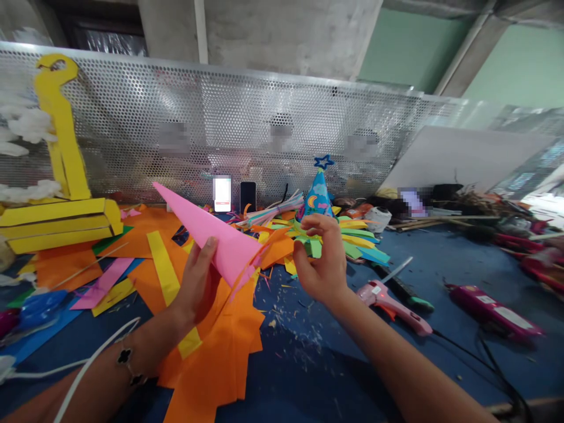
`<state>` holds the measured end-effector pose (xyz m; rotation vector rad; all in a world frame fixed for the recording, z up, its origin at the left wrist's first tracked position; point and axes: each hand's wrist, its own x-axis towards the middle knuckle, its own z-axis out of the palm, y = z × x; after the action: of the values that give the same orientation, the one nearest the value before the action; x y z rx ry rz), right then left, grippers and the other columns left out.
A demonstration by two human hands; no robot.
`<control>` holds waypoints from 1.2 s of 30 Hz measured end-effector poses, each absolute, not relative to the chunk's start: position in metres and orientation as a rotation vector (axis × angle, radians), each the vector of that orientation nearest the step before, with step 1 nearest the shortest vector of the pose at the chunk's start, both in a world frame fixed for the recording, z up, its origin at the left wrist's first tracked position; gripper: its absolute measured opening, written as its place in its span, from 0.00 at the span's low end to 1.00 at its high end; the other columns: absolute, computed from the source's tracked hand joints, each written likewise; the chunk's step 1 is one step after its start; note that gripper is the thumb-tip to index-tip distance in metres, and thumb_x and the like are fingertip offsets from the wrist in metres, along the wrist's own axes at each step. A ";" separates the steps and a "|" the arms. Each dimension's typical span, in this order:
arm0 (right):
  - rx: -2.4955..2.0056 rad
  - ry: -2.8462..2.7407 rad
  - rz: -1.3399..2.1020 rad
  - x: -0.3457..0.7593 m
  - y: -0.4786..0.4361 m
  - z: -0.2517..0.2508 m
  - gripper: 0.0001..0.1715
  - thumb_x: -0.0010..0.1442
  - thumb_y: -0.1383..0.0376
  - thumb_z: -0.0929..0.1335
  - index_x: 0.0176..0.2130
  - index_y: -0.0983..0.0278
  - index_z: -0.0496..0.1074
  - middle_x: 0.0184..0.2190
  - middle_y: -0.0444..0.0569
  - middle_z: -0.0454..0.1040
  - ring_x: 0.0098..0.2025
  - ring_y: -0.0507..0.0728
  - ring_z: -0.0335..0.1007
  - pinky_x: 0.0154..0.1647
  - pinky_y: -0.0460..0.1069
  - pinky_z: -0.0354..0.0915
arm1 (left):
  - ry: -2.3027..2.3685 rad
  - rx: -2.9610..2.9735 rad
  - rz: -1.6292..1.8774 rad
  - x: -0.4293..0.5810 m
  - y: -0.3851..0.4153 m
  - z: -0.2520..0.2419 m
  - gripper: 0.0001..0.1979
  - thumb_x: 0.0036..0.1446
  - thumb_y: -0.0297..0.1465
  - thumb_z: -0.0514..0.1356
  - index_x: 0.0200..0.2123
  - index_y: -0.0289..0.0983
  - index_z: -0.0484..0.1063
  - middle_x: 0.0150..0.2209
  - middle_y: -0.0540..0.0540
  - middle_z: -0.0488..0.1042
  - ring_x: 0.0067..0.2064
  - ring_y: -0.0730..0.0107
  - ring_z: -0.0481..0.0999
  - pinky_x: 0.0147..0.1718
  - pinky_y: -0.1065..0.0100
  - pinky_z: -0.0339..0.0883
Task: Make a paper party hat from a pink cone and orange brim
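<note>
My left hand [198, 282] is closed round a pink paper cone [215, 235], whose tip points up and to the left. The cone's wide end faces my right hand [321, 264], which hovers a little to its right with fingers loosely curled and the thumb apart, holding nothing that I can see. A thin orange fringed strip [271, 244] runs between the cone's wide end and my right thumb. Under both hands lies a large orange sheet with a zigzag-cut edge [220, 358] on the blue table [308, 364].
A pink glue gun [392, 302] lies right of my right wrist, and a magenta one [489, 305] further right. Behind are a blue party hat [317, 197], coloured paper scraps, two phones [222, 194], a yellow cardboard model [61, 205] and a perforated metal panel [264, 117].
</note>
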<state>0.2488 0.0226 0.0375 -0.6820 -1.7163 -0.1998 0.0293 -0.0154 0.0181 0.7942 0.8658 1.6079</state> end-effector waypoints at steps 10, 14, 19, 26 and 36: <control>-0.373 -2.014 -0.182 0.241 0.012 0.042 0.36 0.58 0.71 0.75 0.61 0.52 0.65 0.48 0.47 0.81 0.52 0.63 0.79 0.58 0.62 0.66 | 0.921 1.009 1.713 0.009 0.011 -0.008 0.30 0.55 0.48 0.72 0.55 0.41 0.70 0.52 0.47 0.75 0.53 0.61 0.75 0.53 0.60 0.72; -0.429 -2.168 -0.113 0.245 0.008 0.046 0.15 0.62 0.72 0.72 0.47 0.56 0.74 0.40 0.42 0.85 0.43 0.56 0.81 0.59 0.57 0.64 | 1.046 1.137 1.665 0.004 0.012 -0.003 0.36 0.51 0.51 0.72 0.57 0.39 0.68 0.53 0.44 0.74 0.54 0.56 0.73 0.55 0.57 0.70; -0.363 -2.213 -0.092 0.246 0.008 0.045 0.15 0.64 0.72 0.70 0.48 0.57 0.74 0.39 0.42 0.86 0.37 0.53 0.80 0.55 0.55 0.66 | 1.157 1.272 1.563 0.000 0.009 0.004 0.36 0.55 0.53 0.68 0.59 0.39 0.67 0.56 0.42 0.74 0.57 0.52 0.72 0.56 0.56 0.70; -0.254 -2.186 -0.068 0.242 0.010 0.038 0.39 0.55 0.76 0.68 0.63 0.56 0.64 0.37 0.42 0.84 0.36 0.56 0.77 0.50 0.55 0.69 | 1.219 1.358 1.497 -0.002 0.008 0.012 0.33 0.53 0.51 0.67 0.54 0.38 0.67 0.55 0.40 0.74 0.53 0.52 0.75 0.52 0.56 0.73; -0.345 -2.186 -0.161 0.239 0.003 0.040 0.28 0.50 0.77 0.64 0.49 0.58 0.69 0.33 0.41 0.82 0.32 0.55 0.75 0.45 0.55 0.63 | 1.193 1.354 1.493 0.000 0.008 0.016 0.34 0.53 0.50 0.67 0.57 0.37 0.67 0.50 0.41 0.78 0.52 0.51 0.77 0.51 0.55 0.75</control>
<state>0.2388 0.0027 0.0397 -0.3448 -2.1865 -0.1613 0.0004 0.0076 0.0164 1.3539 1.1935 1.4933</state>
